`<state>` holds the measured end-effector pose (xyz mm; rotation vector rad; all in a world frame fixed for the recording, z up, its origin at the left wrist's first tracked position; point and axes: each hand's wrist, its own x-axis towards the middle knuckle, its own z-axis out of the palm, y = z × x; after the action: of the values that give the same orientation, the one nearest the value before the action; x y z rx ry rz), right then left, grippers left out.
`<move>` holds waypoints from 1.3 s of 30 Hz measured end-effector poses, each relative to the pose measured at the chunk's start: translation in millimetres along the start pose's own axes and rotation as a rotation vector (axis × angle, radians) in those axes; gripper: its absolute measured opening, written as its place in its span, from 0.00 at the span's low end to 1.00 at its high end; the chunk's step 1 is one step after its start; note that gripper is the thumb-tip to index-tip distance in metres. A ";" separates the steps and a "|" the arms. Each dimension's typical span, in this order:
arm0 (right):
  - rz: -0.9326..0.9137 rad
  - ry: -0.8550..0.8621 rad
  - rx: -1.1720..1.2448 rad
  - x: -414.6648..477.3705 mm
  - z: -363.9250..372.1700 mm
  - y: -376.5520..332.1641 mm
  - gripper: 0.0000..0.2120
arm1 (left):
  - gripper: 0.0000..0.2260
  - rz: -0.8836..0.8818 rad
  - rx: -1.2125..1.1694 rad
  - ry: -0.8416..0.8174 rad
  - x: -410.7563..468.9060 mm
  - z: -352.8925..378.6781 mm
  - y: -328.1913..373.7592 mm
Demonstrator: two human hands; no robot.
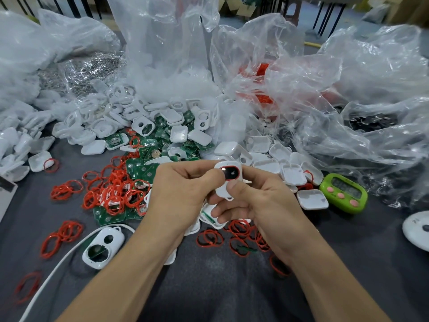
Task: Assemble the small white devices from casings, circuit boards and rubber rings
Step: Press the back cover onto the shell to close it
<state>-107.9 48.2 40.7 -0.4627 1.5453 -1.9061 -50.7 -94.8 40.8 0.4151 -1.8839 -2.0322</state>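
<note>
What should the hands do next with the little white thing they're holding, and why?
Probably press the two halves of the white device firmly together with the thumbs. The left hand and right hand both pinch it already, and a red ring shows around its dark window, so the parts seem to be inside. Whether the casing is fully closed I cannot tell.

Cut-off white disc (416, 231) at right edge, card (6, 194) cut by left edge, timer (343, 194) digits unreadable, device (229, 174) partly behind right hand (264, 205)
</note>
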 end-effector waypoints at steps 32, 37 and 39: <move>-0.008 0.111 -0.068 3.0 -1.9 -5.9 0.12 | 0.11 0.036 0.049 -0.053 -0.6 -0.4 0.5; -0.043 0.146 -0.042 1.6 -1.4 -3.8 0.10 | 0.10 0.049 -0.042 -0.104 -2.3 -0.7 3.1; -0.032 0.125 -0.038 1.6 -1.5 -3.4 0.10 | 0.11 0.048 -0.065 -0.110 -3.0 -0.3 4.0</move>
<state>-110.9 48.7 43.4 -0.3934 1.6662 -1.9650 -47.7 -94.0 44.7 0.2434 -1.8648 -2.1179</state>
